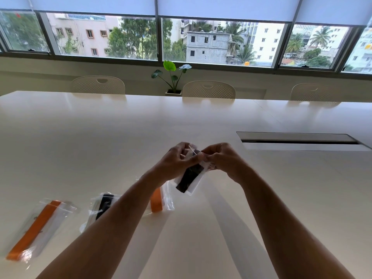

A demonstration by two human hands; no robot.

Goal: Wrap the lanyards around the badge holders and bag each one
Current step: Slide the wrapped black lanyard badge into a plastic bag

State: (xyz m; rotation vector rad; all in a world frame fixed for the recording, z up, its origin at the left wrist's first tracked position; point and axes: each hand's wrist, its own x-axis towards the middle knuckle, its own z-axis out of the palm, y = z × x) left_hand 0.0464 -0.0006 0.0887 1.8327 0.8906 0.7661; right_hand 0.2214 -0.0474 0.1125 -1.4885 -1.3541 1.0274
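Above the white table (181, 121) I hold a small clear plastic bag (196, 183) with a badge holder wrapped in a black lanyard (189, 178) inside it. My left hand (175, 160) and my right hand (223, 158) both pinch the bag's top edge from either side. Three more bagged badge holders lie on the table at the left: one with an orange lanyard (34, 228), one with a black lanyard (103, 206), and one with an orange lanyard (157, 200) partly hidden behind my left forearm.
A recessed cable slot (298, 140) is set into the table at the right. Three white chairs (209, 90) stand along the far edge, with a small potted plant (173, 77) on the sill under the windows.
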